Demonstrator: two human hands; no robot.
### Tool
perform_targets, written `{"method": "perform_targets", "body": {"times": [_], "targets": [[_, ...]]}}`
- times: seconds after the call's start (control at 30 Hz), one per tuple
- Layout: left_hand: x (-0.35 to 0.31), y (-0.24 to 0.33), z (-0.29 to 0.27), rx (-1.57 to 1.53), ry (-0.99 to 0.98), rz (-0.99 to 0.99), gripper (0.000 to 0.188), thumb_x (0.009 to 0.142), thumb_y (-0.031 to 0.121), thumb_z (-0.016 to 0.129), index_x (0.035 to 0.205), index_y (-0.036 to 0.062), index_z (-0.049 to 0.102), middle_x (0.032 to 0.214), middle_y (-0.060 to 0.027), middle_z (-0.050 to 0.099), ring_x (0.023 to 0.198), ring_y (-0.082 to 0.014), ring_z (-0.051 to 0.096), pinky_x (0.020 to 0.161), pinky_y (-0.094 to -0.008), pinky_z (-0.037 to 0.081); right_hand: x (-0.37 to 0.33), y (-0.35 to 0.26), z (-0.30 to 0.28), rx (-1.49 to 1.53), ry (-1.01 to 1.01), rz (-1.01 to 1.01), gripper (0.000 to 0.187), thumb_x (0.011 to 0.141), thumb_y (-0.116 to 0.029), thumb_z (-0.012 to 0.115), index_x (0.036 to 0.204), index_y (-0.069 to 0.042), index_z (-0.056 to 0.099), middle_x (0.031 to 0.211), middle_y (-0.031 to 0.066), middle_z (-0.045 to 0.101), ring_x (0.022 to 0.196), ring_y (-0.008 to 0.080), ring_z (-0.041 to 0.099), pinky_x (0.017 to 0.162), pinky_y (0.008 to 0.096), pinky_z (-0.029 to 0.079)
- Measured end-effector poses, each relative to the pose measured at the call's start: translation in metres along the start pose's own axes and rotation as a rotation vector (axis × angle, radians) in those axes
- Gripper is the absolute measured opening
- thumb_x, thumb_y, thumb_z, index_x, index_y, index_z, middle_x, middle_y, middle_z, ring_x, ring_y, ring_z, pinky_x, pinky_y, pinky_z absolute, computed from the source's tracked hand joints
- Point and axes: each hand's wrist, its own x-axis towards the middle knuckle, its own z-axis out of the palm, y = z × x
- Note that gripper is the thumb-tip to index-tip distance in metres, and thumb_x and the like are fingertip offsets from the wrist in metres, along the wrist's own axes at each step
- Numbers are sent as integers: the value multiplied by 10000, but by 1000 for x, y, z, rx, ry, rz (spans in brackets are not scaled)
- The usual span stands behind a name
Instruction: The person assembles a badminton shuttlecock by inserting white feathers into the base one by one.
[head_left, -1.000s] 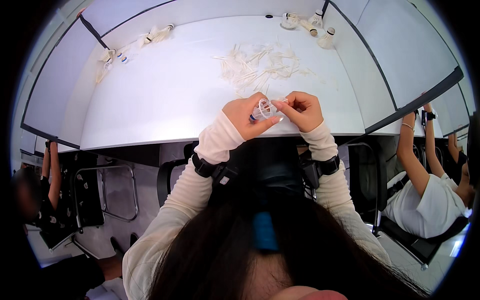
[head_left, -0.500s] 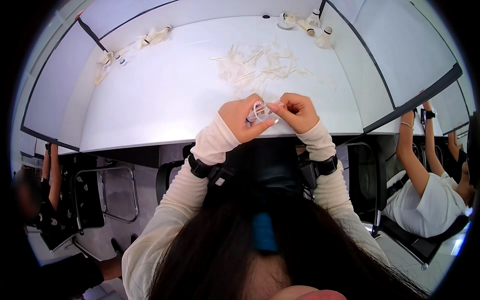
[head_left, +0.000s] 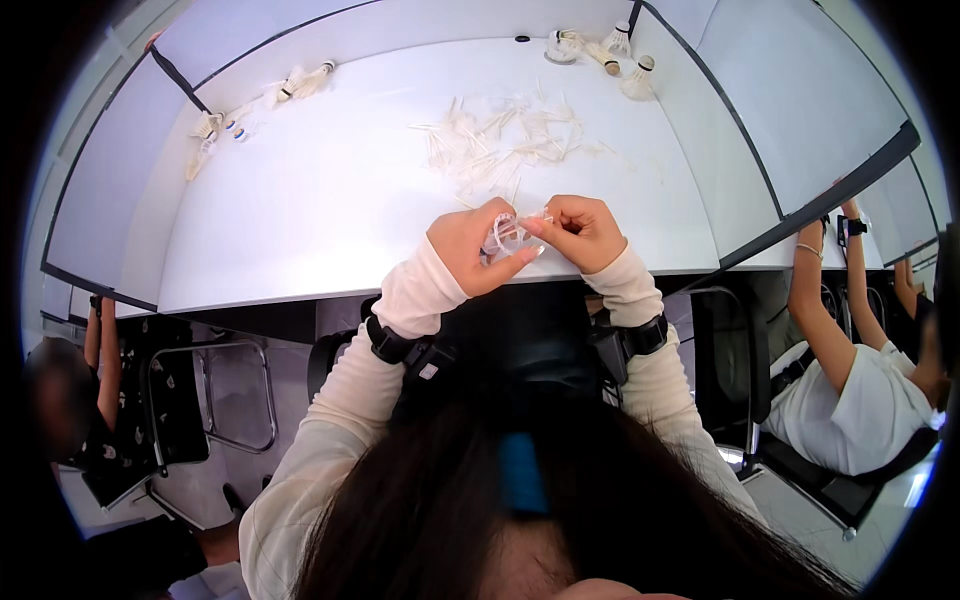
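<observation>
A small clear piece (head_left: 507,236) sits pinched between both hands at the near table (head_left: 330,200) edge. The left hand (head_left: 472,246) closes its grip on it from the left, the right hand (head_left: 580,230) from the right. Loose feathers (head_left: 505,145) lie just beyond; shuttlecocks (head_left: 610,55) stand far right.

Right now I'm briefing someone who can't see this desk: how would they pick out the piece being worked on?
Start at the white table and come to its near edge, below the loose pile of white feathers. There the left hand and right hand meet. Pinched between them is a small, pale, partly see-through piece, the only item lifted off the tabletop.
</observation>
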Motion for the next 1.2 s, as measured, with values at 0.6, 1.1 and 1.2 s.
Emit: {"method": "perform_targets", "body": {"times": [0.6, 1.1, 1.2], "targets": [[4, 7, 0, -45, 27, -46, 225, 792, 218, 662, 828, 35, 535, 631, -157, 569, 562, -332, 561, 531, -364, 427, -2, -4, 1, 117, 65, 76, 200, 887, -160, 677, 763, -22, 604, 647, -75, 490, 593, 2, 372, 529, 182, 283], [4, -5, 3, 18, -12, -38, 205, 777, 215, 659, 791, 29, 575, 640, -167, 574, 582, -353, 561, 545, -386, 435, 1, -1, 3, -16, 92, 114, 242, 892, -198, 675, 745, -13, 626, 577, -85, 430, 553, 15, 312, 497, 211, 236], [5, -3, 1, 19, -48, -82, 291, 762, 311, 643, 757, 33, 557, 635, -182, 577, 616, -386, 580, 557, -421, 449, 2, 2, 4, -42, 115, 82, 251, 892, -204, 676, 742, -9, 624, 569, -84, 414, 547, 18, 299, 495, 214, 231]]}}
